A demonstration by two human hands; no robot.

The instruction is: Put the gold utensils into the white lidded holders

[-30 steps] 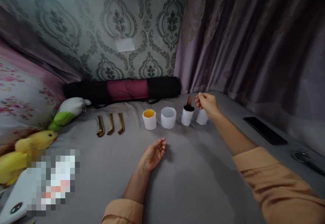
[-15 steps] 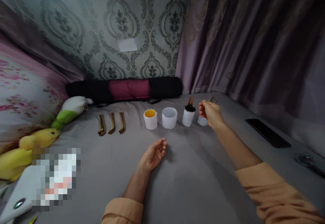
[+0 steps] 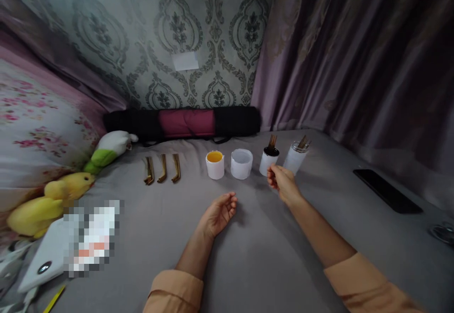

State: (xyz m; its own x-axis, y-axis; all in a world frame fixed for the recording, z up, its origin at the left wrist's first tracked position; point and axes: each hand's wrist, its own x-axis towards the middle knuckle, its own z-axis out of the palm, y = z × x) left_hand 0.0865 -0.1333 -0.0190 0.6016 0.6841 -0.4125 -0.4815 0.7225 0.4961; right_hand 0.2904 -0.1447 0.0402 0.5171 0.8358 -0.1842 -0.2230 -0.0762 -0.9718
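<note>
My left hand (image 3: 220, 213) rests palm up on the grey sheet, its fingers loosely curled and holding nothing. My right hand (image 3: 283, 183) is in front of a white cup with a dark inside (image 3: 266, 164), fingertips pinched together; whatever they hold, if anything, is hidden. Thin brown sticks (image 3: 272, 142) stand in that cup. To its right, a tilted whitish jar (image 3: 294, 158) holds more thin brown sticks (image 3: 303, 142). Left of the dark cup stand a wide pale tub (image 3: 241, 165) and a white cup with a yellow-orange inside (image 3: 215, 167).
Bent, gold-brown bundles (image 3: 162, 169) lie in a row at left. A black and maroon roll (image 3: 186, 124) lies along the wall. Plush toys (image 3: 71, 187) and a white object (image 3: 49, 256) are at far left; a black phone (image 3: 386, 190) lies at right.
My right hand has moved left and down from the right-hand jar to the front of the dark cup, uncovering the jar. My left hand stays put; the view shifted slightly.
</note>
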